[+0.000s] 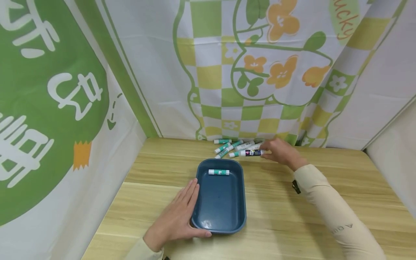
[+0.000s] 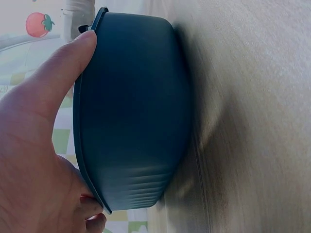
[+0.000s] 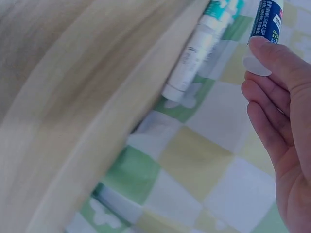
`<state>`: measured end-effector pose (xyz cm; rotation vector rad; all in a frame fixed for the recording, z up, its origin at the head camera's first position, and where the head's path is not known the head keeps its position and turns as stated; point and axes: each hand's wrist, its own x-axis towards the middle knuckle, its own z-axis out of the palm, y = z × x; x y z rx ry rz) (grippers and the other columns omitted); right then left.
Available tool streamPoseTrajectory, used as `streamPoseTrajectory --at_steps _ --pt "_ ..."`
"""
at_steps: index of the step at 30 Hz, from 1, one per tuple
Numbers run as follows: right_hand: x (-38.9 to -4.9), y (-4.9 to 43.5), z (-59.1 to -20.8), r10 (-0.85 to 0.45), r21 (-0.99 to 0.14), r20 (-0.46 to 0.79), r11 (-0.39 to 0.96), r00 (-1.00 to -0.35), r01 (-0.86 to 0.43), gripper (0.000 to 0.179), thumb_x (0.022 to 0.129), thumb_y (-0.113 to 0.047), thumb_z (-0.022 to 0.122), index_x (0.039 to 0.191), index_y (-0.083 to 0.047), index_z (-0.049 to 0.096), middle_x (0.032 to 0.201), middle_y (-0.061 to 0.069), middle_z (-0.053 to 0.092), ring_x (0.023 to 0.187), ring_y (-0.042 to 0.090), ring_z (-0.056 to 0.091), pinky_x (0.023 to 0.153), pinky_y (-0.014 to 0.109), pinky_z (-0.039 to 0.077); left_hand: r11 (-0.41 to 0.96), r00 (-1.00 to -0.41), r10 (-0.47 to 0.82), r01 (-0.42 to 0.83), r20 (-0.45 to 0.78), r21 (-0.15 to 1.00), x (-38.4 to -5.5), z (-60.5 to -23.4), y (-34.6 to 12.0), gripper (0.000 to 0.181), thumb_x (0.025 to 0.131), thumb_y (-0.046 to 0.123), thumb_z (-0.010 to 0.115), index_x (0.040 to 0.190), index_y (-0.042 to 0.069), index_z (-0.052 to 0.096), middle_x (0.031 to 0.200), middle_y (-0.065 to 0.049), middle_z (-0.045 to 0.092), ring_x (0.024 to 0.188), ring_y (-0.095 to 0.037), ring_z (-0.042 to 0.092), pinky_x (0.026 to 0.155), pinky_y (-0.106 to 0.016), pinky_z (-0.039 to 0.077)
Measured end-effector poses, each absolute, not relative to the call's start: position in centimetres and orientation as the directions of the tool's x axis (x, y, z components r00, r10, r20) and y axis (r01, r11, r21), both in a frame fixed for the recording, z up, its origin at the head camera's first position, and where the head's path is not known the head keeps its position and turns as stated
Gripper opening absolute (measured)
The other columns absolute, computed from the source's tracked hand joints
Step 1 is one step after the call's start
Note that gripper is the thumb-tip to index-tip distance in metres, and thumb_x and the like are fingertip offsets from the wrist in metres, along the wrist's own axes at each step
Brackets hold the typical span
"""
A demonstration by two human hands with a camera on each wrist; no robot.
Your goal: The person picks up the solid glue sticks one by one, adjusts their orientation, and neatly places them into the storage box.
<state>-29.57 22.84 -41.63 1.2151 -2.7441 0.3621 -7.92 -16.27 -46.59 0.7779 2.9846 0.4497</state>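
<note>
A dark blue plastic tray stands on the wooden table, with one green-and-white glue stick lying in its far end. My left hand rests against the tray's near left corner, fingers straight along the left side and thumb at the near rim; the left wrist view shows the thumb on the rim. Beyond the tray, my right hand pinches the white end of a navy-labelled glue stick between thumb and fingers. In the right wrist view this navy glue stick appears above the curled fingers.
Several green-and-white glue sticks lie in a loose group at the table's back edge, some overlapping. A white glue stick lies by that edge. The patterned curtain hangs right behind them, and another cloth borders the left side.
</note>
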Motion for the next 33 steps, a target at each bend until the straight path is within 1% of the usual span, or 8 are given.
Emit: streamPoseTrajectory --at_steps 4,9,16,18,22,25,29,33 --pt "-29.0 22.4 -40.5 -0.724 -0.147 0.201 0.644 -0.660 -0.751 0.023 0.091 -0.012 0.083 0.111 0.000 0.079 0.109 0.016 0.080 0.099 0.032 0.077 0.087 0.046 0.065 0.833 -0.877 0.479 0.469 0.041 0.292 -7.9 -46.5 -16.3 0.141 0.075 0.096 0.058 0.168 -0.001 0.016 0.179 -0.018 0.006 0.166 -0.036 0.013 0.133 -0.052 0.026" --pt "-28.2 21.6 -39.1 -0.749 -0.121 0.226 0.613 -0.623 -0.781 0.024 0.091 -0.013 0.083 0.112 -0.001 0.080 0.109 0.015 0.080 0.101 0.031 0.077 0.089 0.047 0.065 0.835 -0.880 0.473 0.460 0.033 0.300 -7.9 -46.5 -16.3 0.141 0.075 0.096 0.058 0.168 0.000 0.015 0.179 -0.017 0.006 0.166 -0.035 0.012 0.133 -0.053 0.025" --pt "-27.1 20.0 -38.3 -0.799 -0.060 0.306 0.527 -0.518 -0.848 0.017 0.088 -0.012 0.086 0.101 -0.004 0.080 0.094 0.008 0.078 0.082 0.022 0.074 0.073 0.039 0.064 0.835 -0.875 0.482 0.473 0.042 0.280 -7.9 -46.6 -16.3 0.140 0.076 0.097 0.056 0.168 0.000 0.016 0.179 -0.018 0.007 0.166 -0.035 0.013 0.133 -0.052 0.026" --pt "-26.8 19.4 -38.3 -0.809 -0.039 0.322 0.507 -0.492 -0.861 0.017 0.088 -0.013 0.086 0.100 -0.004 0.080 0.093 0.008 0.079 0.081 0.021 0.074 0.072 0.039 0.063 0.835 -0.875 0.482 0.474 0.043 0.279 -7.9 -46.6 -16.3 0.140 0.076 0.097 0.057 0.168 -0.001 0.016 0.179 -0.018 0.008 0.166 -0.036 0.014 0.133 -0.052 0.026" --pt "-25.9 18.0 -38.0 -0.814 -0.031 0.304 0.511 -0.495 -0.859 0.018 0.089 -0.016 0.086 0.101 -0.005 0.080 0.094 0.008 0.079 0.082 0.021 0.074 0.072 0.039 0.063 0.838 -0.875 0.481 0.475 0.044 0.269 -7.9 -46.6 -16.3 0.140 0.076 0.097 0.056 0.168 0.000 0.014 0.179 -0.018 0.007 0.166 -0.035 0.013 0.133 -0.051 0.026" --pt "-25.2 16.9 -38.0 -0.809 -0.052 0.269 0.530 -0.523 -0.846 0.019 0.090 -0.018 0.085 0.104 -0.006 0.081 0.096 0.007 0.079 0.085 0.021 0.075 0.074 0.039 0.064 0.840 -0.876 0.481 0.473 0.039 0.266 -8.0 -46.5 -16.3 0.140 0.076 0.096 0.057 0.169 0.000 0.014 0.179 -0.018 0.006 0.166 -0.035 0.013 0.133 -0.051 0.025" --pt "-24.6 15.6 -38.6 -0.807 -0.067 0.231 0.544 -0.543 -0.837 0.020 0.093 -0.022 0.083 0.107 -0.008 0.081 0.102 0.005 0.080 0.090 0.018 0.075 0.078 0.037 0.064 0.844 -0.879 0.476 0.462 0.020 0.273 -7.9 -46.4 -16.4 0.140 0.076 0.096 0.058 0.168 0.000 0.016 0.179 -0.017 0.006 0.166 -0.035 0.012 0.133 -0.052 0.025" --pt "-24.1 14.3 -39.5 -0.820 -0.055 0.193 0.540 -0.539 -0.840 0.011 0.094 -0.023 0.082 0.096 -0.013 0.079 0.091 0.000 0.077 0.078 0.012 0.069 0.069 0.030 0.059 0.844 -0.880 0.476 0.460 0.011 0.277 -7.9 -46.4 -16.4 0.141 0.075 0.097 0.057 0.169 0.001 0.014 0.179 -0.017 0.006 0.167 -0.035 0.011 0.134 -0.051 0.024"
